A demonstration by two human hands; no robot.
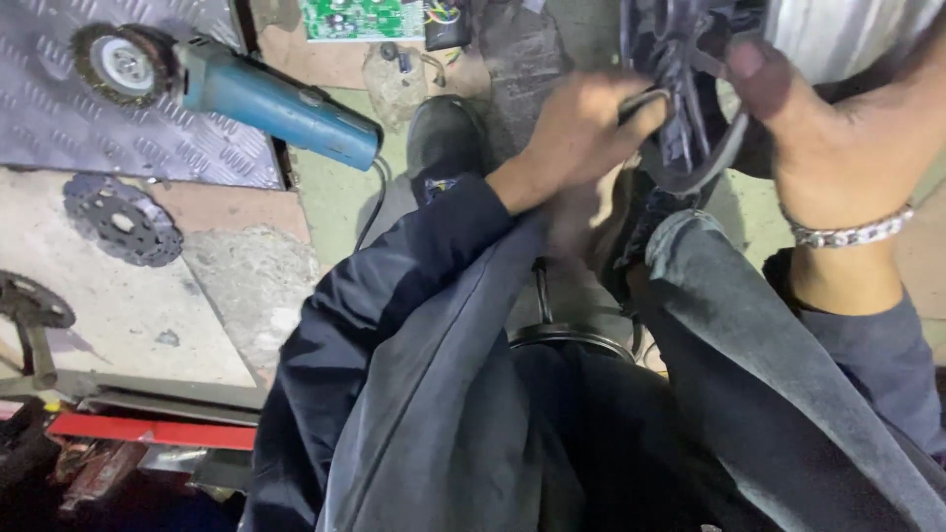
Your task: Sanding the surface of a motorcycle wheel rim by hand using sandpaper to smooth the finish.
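A dark plastic fan wheel (pixel 680 89) with curved blades is held up in front of me, above my knees. My left hand (pixel 581 133) grips its lower left rim, fingers curled around the edge. My right hand (pixel 828 138), with a beaded bracelet on the wrist, holds the right side of the wheel, thumb pressed on the rim. Both arms wear dark blue sleeves. The wheel's top runs out of the frame.
A blue angle grinder (pixel 246 94) with a wire brush wheel lies on a chequered metal plate (pixel 59 128) at upper left. A dark toothed disc (pixel 123 219) rests on a concrete slab. A green circuit board (pixel 360 18) lies at the top. A black shoe (pixel 443 133) stands on the floor.
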